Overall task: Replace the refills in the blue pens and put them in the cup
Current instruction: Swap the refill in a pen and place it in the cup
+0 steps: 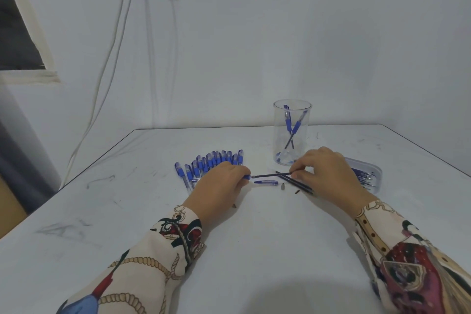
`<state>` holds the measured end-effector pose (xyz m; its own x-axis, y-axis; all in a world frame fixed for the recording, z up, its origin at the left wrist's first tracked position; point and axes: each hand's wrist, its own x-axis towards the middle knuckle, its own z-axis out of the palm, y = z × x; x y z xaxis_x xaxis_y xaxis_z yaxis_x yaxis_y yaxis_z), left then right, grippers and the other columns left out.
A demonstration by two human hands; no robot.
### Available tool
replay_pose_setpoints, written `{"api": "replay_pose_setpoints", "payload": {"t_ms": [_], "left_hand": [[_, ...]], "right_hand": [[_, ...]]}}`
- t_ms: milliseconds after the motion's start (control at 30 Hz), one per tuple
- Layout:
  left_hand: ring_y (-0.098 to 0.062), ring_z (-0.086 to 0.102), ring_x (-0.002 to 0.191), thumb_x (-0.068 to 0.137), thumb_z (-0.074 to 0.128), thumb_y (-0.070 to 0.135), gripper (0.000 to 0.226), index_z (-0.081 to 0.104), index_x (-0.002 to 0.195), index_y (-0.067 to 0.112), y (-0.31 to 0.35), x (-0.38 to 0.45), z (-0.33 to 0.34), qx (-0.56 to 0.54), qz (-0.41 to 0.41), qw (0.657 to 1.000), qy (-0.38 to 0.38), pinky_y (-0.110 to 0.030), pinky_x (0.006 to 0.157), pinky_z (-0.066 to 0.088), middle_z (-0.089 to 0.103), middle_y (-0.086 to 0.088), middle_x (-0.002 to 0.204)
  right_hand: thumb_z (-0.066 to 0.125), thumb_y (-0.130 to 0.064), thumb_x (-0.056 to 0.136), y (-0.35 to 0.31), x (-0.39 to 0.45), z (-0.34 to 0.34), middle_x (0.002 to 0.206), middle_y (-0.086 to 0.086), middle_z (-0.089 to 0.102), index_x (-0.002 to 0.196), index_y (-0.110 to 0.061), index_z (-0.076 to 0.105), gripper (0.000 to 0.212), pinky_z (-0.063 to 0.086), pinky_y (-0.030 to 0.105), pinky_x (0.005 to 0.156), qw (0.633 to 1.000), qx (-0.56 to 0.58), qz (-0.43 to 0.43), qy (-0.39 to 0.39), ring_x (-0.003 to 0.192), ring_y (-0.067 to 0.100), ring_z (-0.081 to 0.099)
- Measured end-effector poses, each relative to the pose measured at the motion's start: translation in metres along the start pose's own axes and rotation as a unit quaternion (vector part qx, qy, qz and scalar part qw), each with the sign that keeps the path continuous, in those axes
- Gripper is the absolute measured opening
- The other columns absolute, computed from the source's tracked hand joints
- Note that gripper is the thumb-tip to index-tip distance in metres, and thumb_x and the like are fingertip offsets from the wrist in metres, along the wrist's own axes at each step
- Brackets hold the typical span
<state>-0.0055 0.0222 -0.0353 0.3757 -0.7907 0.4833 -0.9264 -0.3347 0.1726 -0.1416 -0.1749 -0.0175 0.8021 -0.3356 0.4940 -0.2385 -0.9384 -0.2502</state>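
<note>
My left hand (219,186) grips a blue pen barrel (246,177), mostly hidden in the fist, its open end pointing right. My right hand (328,173) pinches the far end of a dark refill (270,175) that sticks out of that barrel. A row of several blue pens (211,162) lies behind my left hand. A pen cap (266,182) lies on the table between my hands. Loose dark refills (297,183) lie under my right hand. The clear cup (291,132) stands upright behind my right hand with two blue pens inside.
A shallow clear tray (367,173) with more refills sits to the right of my right hand. A small metal pen tip (283,187) and tiny dark bits (297,192) lie on the white table (254,250). A wall rises just beyond the table's far edge.
</note>
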Motion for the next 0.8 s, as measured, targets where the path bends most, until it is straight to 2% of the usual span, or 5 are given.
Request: {"api": "replay_pose_setpoints", "payload": {"t_ms": [200, 367, 467, 600, 800], "left_hand": [[-0.013, 0.049, 0.093, 0.098, 0.039, 0.020, 0.024, 0.058, 0.113, 0.018, -0.005, 0.003, -0.004, 0.009, -0.022, 1.000, -0.013, -0.020, 0.072, 0.033, 0.062, 0.002, 0.100], [-0.010, 0.041, 0.083, 0.099, 0.039, 0.020, 0.023, 0.059, 0.110, 0.016, -0.007, 0.003, -0.004, 0.019, -0.041, 0.999, -0.009, -0.022, 0.067, 0.027, 0.057, 0.003, 0.090], [-0.009, 0.041, 0.083, 0.099, 0.039, 0.020, 0.022, 0.059, 0.110, 0.016, -0.008, 0.003, -0.002, 0.018, -0.040, 0.999, -0.011, -0.021, 0.068, 0.028, 0.060, 0.002, 0.093], [-0.009, 0.041, 0.081, 0.098, 0.039, 0.021, 0.021, 0.059, 0.106, 0.018, -0.009, 0.005, 0.001, 0.026, -0.036, 0.999, -0.014, -0.021, 0.066, 0.027, 0.062, 0.003, 0.093], [-0.010, 0.044, 0.082, 0.098, 0.039, 0.021, 0.021, 0.059, 0.106, 0.018, -0.013, 0.004, 0.005, 0.025, -0.027, 0.999, -0.014, -0.021, 0.067, 0.030, 0.063, 0.003, 0.092]], "right_hand": [[0.066, -0.029, 0.083, 0.018, -0.002, -0.010, 0.072, -0.026, 0.056, 0.079, -0.036, 0.071, 0.010, 0.027, 0.030, 0.072, 0.999, -0.008, 0.041, 0.002, 0.084, 0.011, 0.049], [0.064, -0.031, 0.084, 0.025, -0.003, -0.014, 0.081, -0.013, 0.068, 0.082, -0.034, 0.074, 0.010, 0.034, 0.030, 0.075, 0.996, -0.044, 0.081, -0.011, 0.086, 0.012, 0.056], [0.064, -0.033, 0.083, 0.022, -0.003, -0.012, 0.078, -0.016, 0.066, 0.081, -0.033, 0.074, 0.011, 0.035, 0.030, 0.079, 0.995, -0.052, 0.082, -0.028, 0.083, 0.010, 0.056], [0.061, -0.034, 0.084, 0.019, -0.003, -0.011, 0.081, -0.017, 0.068, 0.084, -0.036, 0.075, 0.014, 0.032, 0.029, 0.078, 0.995, -0.072, 0.068, -0.021, 0.083, 0.009, 0.055], [0.062, -0.037, 0.084, 0.013, -0.003, -0.009, 0.086, -0.016, 0.070, 0.086, -0.037, 0.075, 0.014, 0.035, 0.030, 0.084, 0.994, -0.090, 0.049, -0.034, 0.086, 0.009, 0.052]]}}
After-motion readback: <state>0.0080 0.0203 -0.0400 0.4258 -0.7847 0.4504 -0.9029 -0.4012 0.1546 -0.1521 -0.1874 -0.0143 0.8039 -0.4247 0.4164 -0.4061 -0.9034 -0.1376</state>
